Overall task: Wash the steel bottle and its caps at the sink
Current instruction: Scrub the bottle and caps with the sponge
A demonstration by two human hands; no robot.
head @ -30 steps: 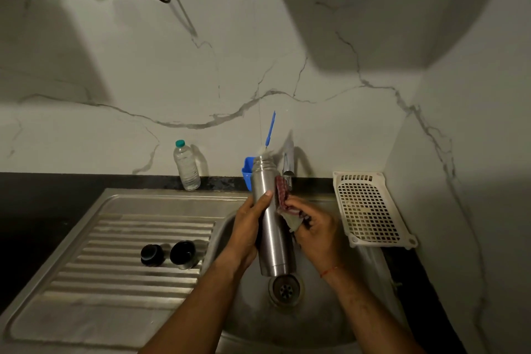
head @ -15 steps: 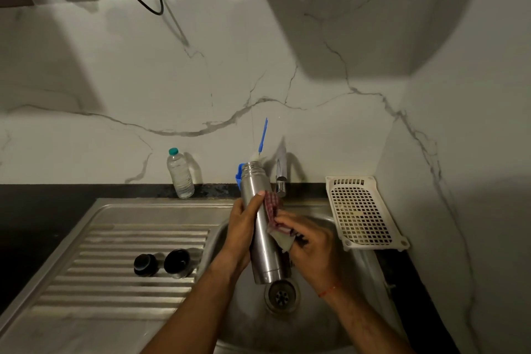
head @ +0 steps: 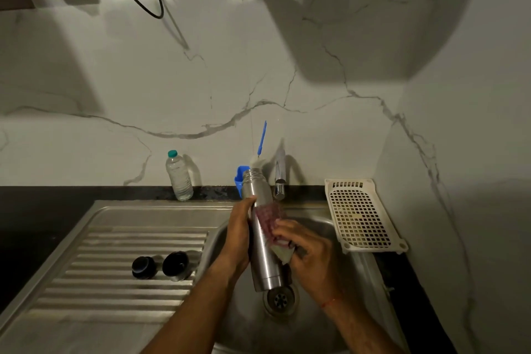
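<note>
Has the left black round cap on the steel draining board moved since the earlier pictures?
No. The black round cap sits on the same ribs of the steel draining board, close beside the other cap; only the camera shifted.

One camera sits on my head. It looks forward and down, close over the sink (head: pixel 253 322), with the wall (head: pixel 201 80) far behind.

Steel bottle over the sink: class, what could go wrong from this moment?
1. Only the left hand grips the steel bottle while the right hand rubs it with a scrubber. If it is slippery, it might drop into the basin.
2. The stopper and cup cap lie on the drainboard near the left forearm, so a nudge could knock them.
</note>
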